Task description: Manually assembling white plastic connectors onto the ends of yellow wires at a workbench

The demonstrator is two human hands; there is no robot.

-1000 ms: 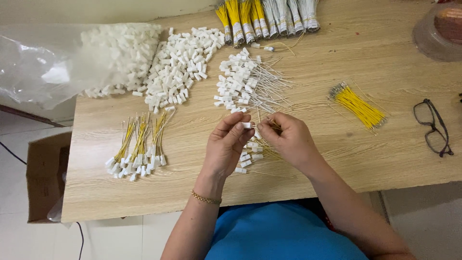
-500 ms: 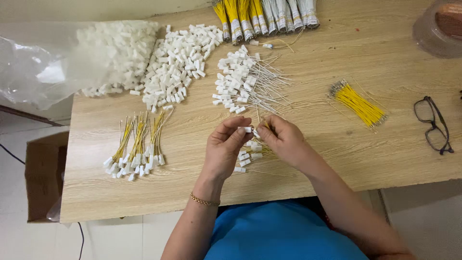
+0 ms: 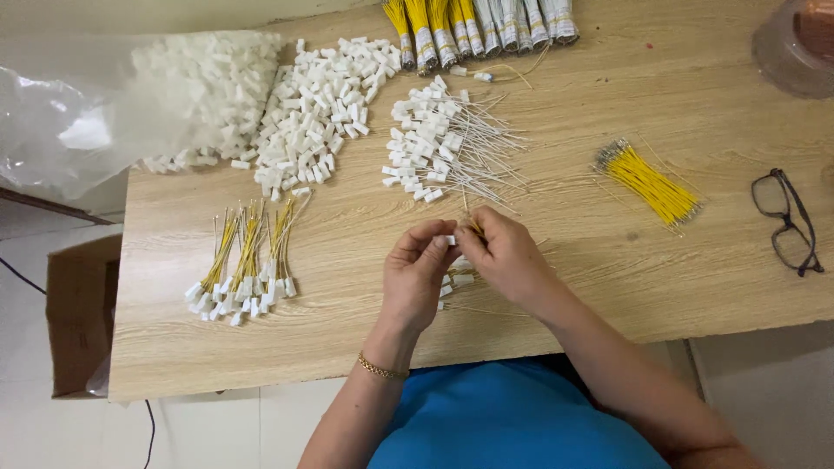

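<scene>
My left hand [image 3: 419,274] pinches a small white plastic connector [image 3: 449,239] at its fingertips. My right hand [image 3: 506,254] meets it and holds a thin yellow wire [image 3: 473,224] whose end sits at the connector. Under both hands lies a small pile of finished connector pieces [image 3: 458,276] on the wooden table [image 3: 608,287]. Just beyond the hands is a heap of white connectors with white wires [image 3: 439,143].
A loose pile of white connectors [image 3: 317,104] spills from a clear plastic bag [image 3: 104,104] at the far left. Yellow wired assemblies [image 3: 248,260] lie at the left, a yellow wire bundle [image 3: 647,182] and glasses [image 3: 786,221] at the right. Banded wire bundles [image 3: 478,26] line the far edge.
Both hands have stayed together over the same spot, with only small finger movements at the connector and wire.
</scene>
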